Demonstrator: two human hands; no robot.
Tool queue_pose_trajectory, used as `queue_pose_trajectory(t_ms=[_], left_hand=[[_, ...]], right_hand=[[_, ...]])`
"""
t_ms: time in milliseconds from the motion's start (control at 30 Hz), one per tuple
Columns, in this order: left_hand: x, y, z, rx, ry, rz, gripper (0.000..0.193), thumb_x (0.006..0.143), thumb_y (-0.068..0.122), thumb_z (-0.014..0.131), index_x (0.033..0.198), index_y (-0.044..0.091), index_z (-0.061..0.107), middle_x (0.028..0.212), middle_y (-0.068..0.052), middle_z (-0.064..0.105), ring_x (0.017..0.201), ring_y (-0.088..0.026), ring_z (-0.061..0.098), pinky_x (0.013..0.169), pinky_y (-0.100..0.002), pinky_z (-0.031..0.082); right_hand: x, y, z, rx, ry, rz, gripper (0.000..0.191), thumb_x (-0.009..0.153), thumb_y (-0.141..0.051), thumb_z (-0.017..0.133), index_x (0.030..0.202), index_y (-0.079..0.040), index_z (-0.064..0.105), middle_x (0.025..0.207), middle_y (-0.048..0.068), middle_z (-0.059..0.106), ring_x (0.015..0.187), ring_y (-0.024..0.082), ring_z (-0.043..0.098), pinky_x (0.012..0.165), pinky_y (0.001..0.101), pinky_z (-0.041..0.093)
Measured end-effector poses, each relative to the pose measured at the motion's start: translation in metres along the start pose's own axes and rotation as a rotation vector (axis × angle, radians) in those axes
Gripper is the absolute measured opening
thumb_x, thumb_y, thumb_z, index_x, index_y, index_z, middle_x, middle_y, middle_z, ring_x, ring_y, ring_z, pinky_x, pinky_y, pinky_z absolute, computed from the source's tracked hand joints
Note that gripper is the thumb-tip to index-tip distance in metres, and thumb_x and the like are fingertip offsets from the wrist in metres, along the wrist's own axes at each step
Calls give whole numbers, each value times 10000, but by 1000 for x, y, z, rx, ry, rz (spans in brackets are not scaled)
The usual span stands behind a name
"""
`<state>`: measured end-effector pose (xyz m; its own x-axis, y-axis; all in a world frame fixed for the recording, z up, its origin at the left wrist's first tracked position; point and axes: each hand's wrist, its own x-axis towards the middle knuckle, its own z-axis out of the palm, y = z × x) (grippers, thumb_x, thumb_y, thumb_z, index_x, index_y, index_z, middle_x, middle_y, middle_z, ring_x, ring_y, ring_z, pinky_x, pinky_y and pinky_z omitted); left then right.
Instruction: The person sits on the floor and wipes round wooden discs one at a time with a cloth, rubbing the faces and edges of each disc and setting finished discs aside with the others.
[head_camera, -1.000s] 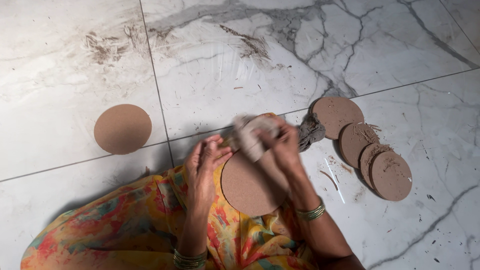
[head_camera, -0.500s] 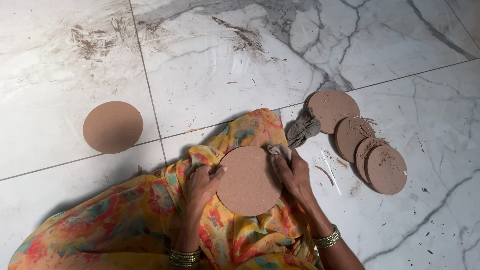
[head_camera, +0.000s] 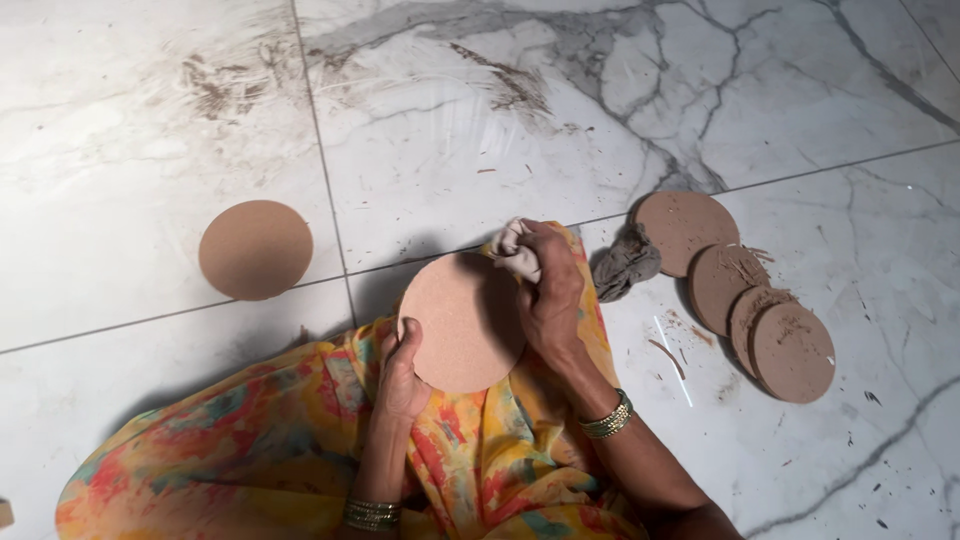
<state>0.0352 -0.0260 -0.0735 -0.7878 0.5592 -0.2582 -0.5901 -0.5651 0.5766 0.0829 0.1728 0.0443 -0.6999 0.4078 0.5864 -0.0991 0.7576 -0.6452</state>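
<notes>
A round brown disc (head_camera: 455, 320) rests on my lap over bright patterned cloth (head_camera: 300, 440). My left hand (head_camera: 400, 375) grips the disc's lower left edge. My right hand (head_camera: 550, 295) is closed around a small pale rag (head_camera: 515, 250) and presses it against the disc's upper right edge. Both wrists wear bangles.
A single brown disc (head_camera: 255, 248) lies on the marble floor to the left. Several overlapping discs (head_camera: 740, 290) with dirt on them lie to the right, next to a crumpled grey rag (head_camera: 625, 265). Scattered shavings and smears mark the floor (head_camera: 450, 120).
My right hand with the rag has slid from the disc's right side up to its top right edge. My left hand has shifted down along the left edge. The disc sits more tilted.
</notes>
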Motion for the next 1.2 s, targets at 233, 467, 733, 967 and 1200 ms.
queue_pose_trajectory(t_ms=[233, 467, 733, 967, 1200], left_hand=[[13, -11, -38, -129, 110, 81, 677, 1009, 506, 624, 1444, 2, 504, 1385, -92, 571, 1256, -230, 563, 985, -419, 498], [4, 8, -27, -148, 48, 159, 719, 952, 555, 582, 1430, 23, 509, 1400, -99, 593, 1265, -243, 587, 1025, -442, 511], [5, 38, -32, -33, 130, 306, 711, 1015, 549, 578, 1420, -32, 515, 1383, -131, 583, 1218, -256, 578, 950, -464, 489], [8, 21, -38, -54, 79, 274, 746, 980, 575, 557, 1422, -25, 519, 1409, -128, 582, 1262, -246, 576, 1028, -433, 499], [10, 21, -44, -184, -7, 52, 871, 799, 708, 501, 1473, 167, 393, 1501, -61, 483, 1309, -199, 565, 1005, -483, 534]], right_hand=[[-45, -44, 60, -208, -742, -219, 994, 818, -500, 780, 1597, -154, 267, 1682, 168, 148, 1556, 401, 77, 1225, 593, 106], [-52, -15, 48, -383, -410, -389, 1097, 946, -611, 638, 1681, -120, -12, 1761, 121, -73, 1657, 318, -109, 1371, 596, -55], [-58, -29, 93, -185, -717, -330, 1210, 846, -718, 596, 1646, -47, -14, 1723, 176, -79, 1598, 336, -103, 1319, 546, 5], [-52, -25, 70, -287, -680, -351, 1137, 919, -685, 595, 1657, -58, -2, 1748, 154, -50, 1638, 294, -92, 1344, 530, 52], [-53, -53, 105, -289, -769, -371, 1108, 891, -729, 438, 1660, -69, -10, 1749, 169, -54, 1632, 302, -87, 1349, 542, 40]])
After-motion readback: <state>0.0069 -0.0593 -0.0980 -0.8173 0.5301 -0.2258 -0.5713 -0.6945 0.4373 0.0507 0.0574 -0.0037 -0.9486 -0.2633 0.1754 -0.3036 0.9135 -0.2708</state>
